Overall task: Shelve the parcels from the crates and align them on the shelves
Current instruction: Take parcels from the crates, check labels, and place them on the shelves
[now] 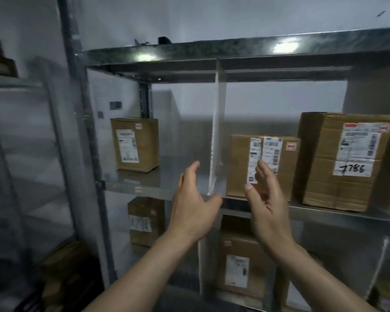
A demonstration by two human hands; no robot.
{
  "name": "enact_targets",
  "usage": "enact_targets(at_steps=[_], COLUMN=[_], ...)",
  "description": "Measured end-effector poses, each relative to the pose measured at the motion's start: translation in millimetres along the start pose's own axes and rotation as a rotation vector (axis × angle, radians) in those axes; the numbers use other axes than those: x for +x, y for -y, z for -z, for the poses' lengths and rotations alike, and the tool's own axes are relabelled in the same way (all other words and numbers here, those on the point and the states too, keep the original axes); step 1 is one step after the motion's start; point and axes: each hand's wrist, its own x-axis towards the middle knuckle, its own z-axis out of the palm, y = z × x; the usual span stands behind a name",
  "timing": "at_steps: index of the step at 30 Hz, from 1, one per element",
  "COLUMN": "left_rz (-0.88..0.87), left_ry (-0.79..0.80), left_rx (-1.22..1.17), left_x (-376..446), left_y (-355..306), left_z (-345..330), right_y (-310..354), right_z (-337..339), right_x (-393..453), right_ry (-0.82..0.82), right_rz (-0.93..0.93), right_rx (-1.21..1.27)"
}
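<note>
A metal shelf (144,186) at chest height holds three brown cardboard parcels. A small parcel (136,144) stands at the back left. A mid-sized parcel (239,165) with white labels stands just right of a thin clear divider (216,140). A large parcel (345,161) marked 7786 stands to its right. My left hand (193,206) is raised in front of the shelf edge, fingers apart, holding nothing. My right hand (267,203) is up in front of the mid-sized parcel, fingers apart and empty; I cannot tell whether it touches the box.
The shelf below holds a small parcel (145,221) on the left and a taller parcel (241,264) on the right. A grey upright post (86,140) bounds the rack on the left. Another rack (16,131) stands further left. The upper shelf (234,50) hangs overhead.
</note>
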Motion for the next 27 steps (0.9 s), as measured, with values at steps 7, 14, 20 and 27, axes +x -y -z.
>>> enact_targets(at_steps=[7,14,20,27], left_rz=[0.123,0.257,0.359,0.468], left_ry=[-0.175,-0.296,-0.375,-0.422], left_rx=[0.165,0.282,0.346,0.441], left_x=[-21.9,-42.4,-39.3,2.8], left_y=[78.2,150.9,211.3,284.5], left_z=[165.4,290.9,365.6,430.4], right_y=[44.7,65.9,62.1,35.3], right_z=[-156.6,-289.3,-391.2,-515.1], right_x=[-38.7,-73.6,-81.5,-58.8], right_ry=[0.178,0.345,0.48,0.532], right_rz=[0.003,-0.037,-0.057,-0.116], right_rx=[0.102,0.22,0.294,0.4])
